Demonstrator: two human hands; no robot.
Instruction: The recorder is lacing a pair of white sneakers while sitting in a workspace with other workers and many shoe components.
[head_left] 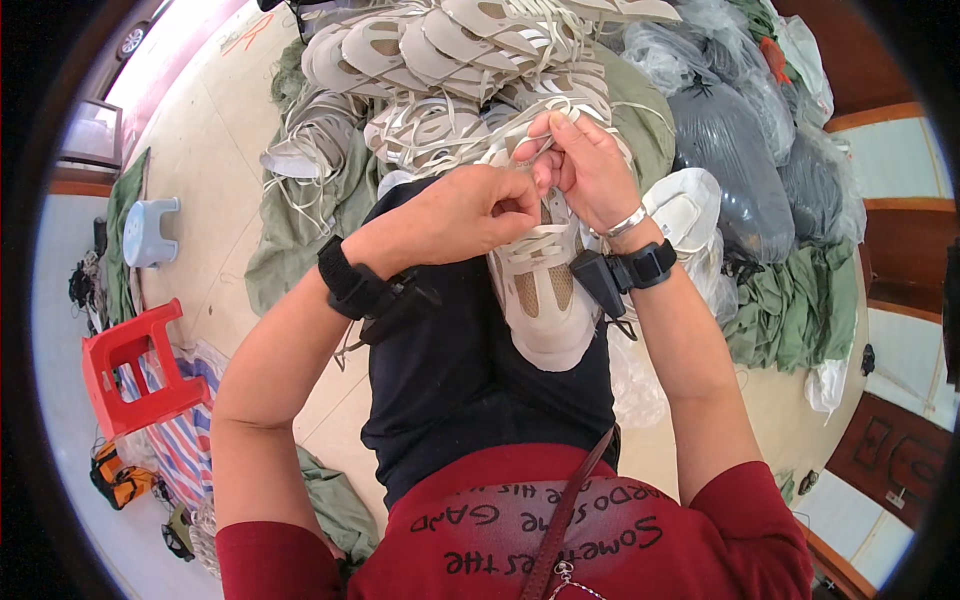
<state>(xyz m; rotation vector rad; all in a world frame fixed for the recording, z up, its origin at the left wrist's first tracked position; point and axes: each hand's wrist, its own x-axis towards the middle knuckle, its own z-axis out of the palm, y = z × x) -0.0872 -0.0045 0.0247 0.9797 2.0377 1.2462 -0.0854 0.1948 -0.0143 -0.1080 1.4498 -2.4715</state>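
A beige and white sneaker (550, 335) lies across my thighs, its toe pointing toward me. Its pale laces cross over tan mesh, and my hands cover its upper end. My right hand (592, 165) is raised above that end, thumb and fingertips pinching a pale shoelace (540, 140). Close beside it, my left hand (480, 205) is closed with its fingers curled over the sneaker's lacing. What sits inside those left fingers is hidden. Both wrists wear black straps with small black devices.
Many similar sneakers (440, 50) are heaped ahead on green cloth, with loose laces trailing. Filled plastic bags (730, 150) and a white shoe (685, 205) are at the right. A red stool (135, 365) and a light-blue stool (150, 232) stand at the left.
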